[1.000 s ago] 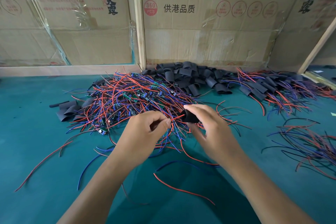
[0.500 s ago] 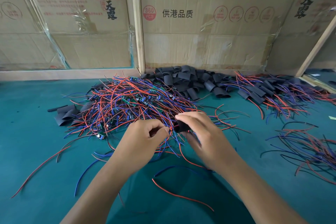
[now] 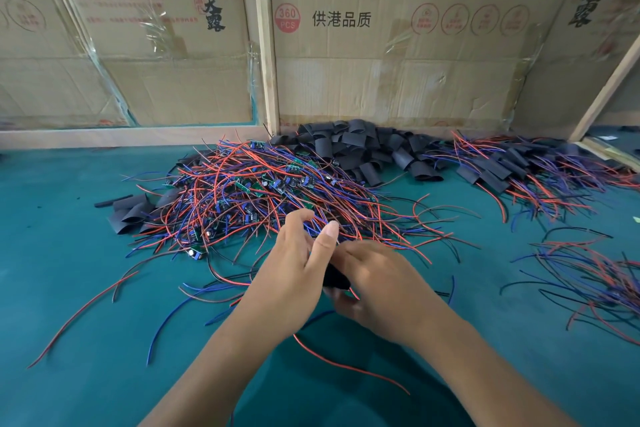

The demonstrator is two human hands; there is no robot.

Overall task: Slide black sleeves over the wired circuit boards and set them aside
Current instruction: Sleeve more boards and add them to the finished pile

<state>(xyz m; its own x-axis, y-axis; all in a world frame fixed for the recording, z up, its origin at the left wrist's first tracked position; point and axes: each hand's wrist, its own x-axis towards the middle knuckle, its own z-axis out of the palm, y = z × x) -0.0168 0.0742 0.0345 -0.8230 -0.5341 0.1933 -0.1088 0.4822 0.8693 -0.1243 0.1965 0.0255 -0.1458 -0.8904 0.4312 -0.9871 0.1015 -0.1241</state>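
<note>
Both hands meet just in front of the wire pile. Right hand pinches a black sleeve; left hand touches it, fingers loosely spread, grip unclear.

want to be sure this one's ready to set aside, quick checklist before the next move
1. Black sleeve held: ok, the right hand has a grip on it.
2. Left hand helping: ok, against the sleeve, fingers loose.
3. Circuit board fully covered: cannot tell, hidden by the hands.
4. Wires free of the unsleeved pile: cannot tell.
5. Finished pile in view on the right: ok.
6. Spare sleeves in stock: ok.
</note>
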